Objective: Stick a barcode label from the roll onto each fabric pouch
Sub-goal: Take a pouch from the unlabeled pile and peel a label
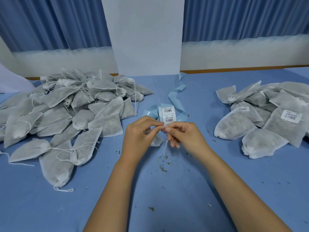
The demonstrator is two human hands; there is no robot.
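Both hands are up at the middle of the blue bench (184,190), fingertips meeting. The left hand (138,133) and the right hand (182,134) each pinch the thin white drawstring (164,148), whose loose end dangles down between them. Under the left hand sits 1 small white fabric pouch (157,141). Only its corner shows, so I cannot tell how it lies.

Just behind the hands stands the white roll of barcode labels (168,114), with 2 printed labels facing the camera. Its pale blue backing strip (177,96) curls away toward the far edge of the bench.

Over on the left there is a big heap of grey-white filled pouches (75,106), strings trailing everywhere. On the right there is a smaller heap of the same pouches (260,118), and 1 of them shows a white barcode label (291,116) stuck on its face. Another label sits on a pouch further back in that heap.

Bits of dried green crumbs (163,168) are scattered on the bench in front of the hands. At the back, blue pleated curtains (50,22) hang either side of a white pillar (145,36).
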